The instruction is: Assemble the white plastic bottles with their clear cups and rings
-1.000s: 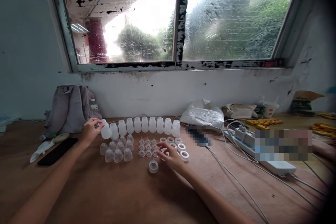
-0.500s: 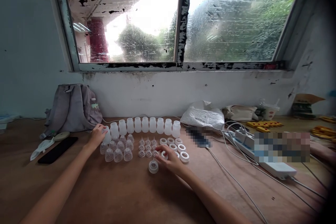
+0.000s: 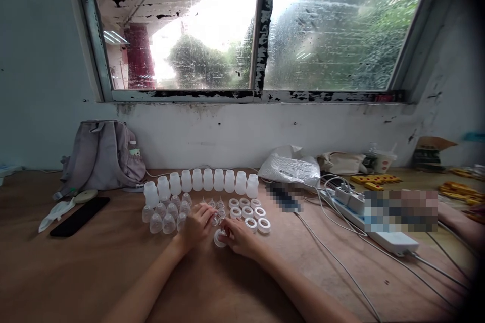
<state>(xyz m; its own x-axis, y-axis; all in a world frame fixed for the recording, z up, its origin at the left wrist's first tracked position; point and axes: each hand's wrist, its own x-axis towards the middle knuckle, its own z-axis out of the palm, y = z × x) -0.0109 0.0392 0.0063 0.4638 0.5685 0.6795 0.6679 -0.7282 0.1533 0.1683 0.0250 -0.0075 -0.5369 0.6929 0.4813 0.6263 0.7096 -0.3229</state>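
Low over the table, my right hand (image 3: 239, 237) has its fingers pinched at a translucent ring (image 3: 219, 239), seemingly on a clear bottle nipple; the fingers partly hide it. Beside it on the left, my left hand (image 3: 197, 223) reaches over the clear nipples (image 3: 212, 202) with its fingers bent together. Whether that hand grips one is hidden. White collar rings (image 3: 247, 211) lie in rows right of the nipples. Clear domed caps (image 3: 168, 222) stand to the left, some behind my left hand. Frosted bottles (image 3: 208, 180) form a curved row behind all these parts.
A grey backpack (image 3: 108, 156) leans at the left wall near a black phone-like slab (image 3: 80, 217). To the right, a silvery bag (image 3: 291, 169), a power strip (image 3: 394, 240) and loose cables (image 3: 333, 257) lie on the table. Another person's hand (image 3: 460, 222) shows at far right.
My left hand has left the leftmost bottle and moved right, over the nipples. My right hand has come slightly down from the nipples to the translucent ring.
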